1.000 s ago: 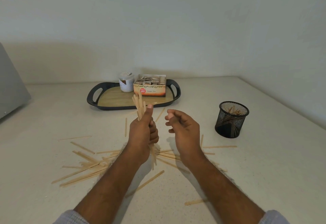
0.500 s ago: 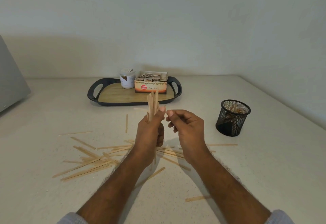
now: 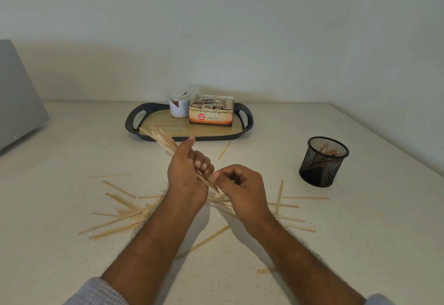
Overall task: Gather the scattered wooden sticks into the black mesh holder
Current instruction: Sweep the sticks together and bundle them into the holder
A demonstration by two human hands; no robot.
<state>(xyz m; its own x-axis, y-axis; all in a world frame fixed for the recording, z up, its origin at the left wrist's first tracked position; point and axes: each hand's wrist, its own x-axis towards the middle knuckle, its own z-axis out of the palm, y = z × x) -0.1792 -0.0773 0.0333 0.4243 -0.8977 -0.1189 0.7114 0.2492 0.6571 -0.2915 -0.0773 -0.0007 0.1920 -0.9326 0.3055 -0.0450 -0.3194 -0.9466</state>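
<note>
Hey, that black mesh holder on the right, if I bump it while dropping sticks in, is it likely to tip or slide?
Probably slides rather than tips: the black mesh holder looks squat, about as wide as tall, and stands upright on the smooth counter. It likely weighs little, being open wire mesh with only a few sticks inside. Those lean to one side, which may slightly favour tipping that way.

Pale speckled table (image 3: 360,244) carrying scattered thin wooden sticks (image 3: 115,223), black oval tray with wooden base (image 3: 134,122) sitting at back, black mesh cylindrical holder (image 3: 322,167) standing right
</note>
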